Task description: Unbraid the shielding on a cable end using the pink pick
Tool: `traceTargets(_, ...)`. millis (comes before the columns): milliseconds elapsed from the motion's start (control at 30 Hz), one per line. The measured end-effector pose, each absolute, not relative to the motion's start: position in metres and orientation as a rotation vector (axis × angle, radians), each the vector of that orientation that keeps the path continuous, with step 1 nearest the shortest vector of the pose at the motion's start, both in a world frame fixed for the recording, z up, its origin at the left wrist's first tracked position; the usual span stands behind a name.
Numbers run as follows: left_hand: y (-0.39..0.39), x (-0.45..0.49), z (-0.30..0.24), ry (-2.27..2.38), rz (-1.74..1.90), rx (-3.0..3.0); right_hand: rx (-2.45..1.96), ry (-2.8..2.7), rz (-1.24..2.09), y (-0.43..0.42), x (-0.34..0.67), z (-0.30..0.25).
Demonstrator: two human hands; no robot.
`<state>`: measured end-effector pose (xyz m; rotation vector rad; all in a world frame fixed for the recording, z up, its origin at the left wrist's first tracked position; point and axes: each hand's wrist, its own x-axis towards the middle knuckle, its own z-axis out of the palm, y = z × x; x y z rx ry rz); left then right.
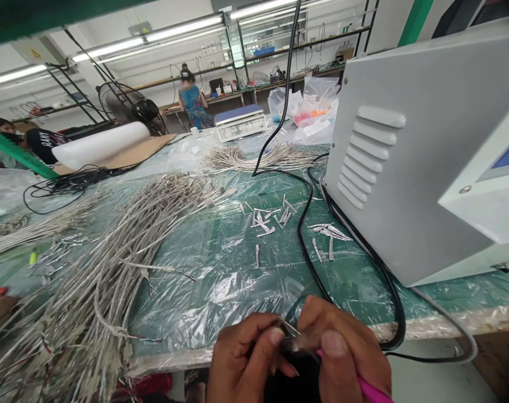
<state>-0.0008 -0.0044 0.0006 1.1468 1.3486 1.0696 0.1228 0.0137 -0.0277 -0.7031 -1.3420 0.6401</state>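
Near the table's front edge, my left hand is closed in a pinch, thumb against fingers. A thin, pale, shiny piece shows at its fingertips, too blurred to name. My right hand is wrapped round a pink-handled tool, its thumb close to the left fingertips. The tool's working end is blurred and partly hidden between the hands. Beyond the hands, short silvery strips lie scattered on the plastic-covered green table. To the left spreads a large bundle of braided grey cables, several with coloured wire ends.
A grey machine housing stands at the right, with a black cable running past it. More cables lie farther back. Another person's hand shows at the left edge. A fan and a person are in the background.
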Motion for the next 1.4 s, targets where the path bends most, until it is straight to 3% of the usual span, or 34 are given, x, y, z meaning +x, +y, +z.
traceTargets(467, -0.005, -0.001, -0.002, 1.304, 1.042, 1.036, -0.836, -0.838, 0.784, 0.018, 0.124, -0.023)
traceTargets(800, 0.000, -0.017, -0.001, 1.048, 0.932, 0.846, -0.871, -1.350, 1.230, 0.020, 0.141, -0.011)
traceTargets(1067, 0.001, -0.021, -0.009, 0.960, 0.917, 0.862, -0.741, -1.237, 1.554, 0.021, 0.143, -0.011)
traceTargets(1400, 0.002, -0.023, 0.000, 0.983, 0.842, 0.832, -0.708, -1.247, 1.512, 0.020, 0.144, -0.015)
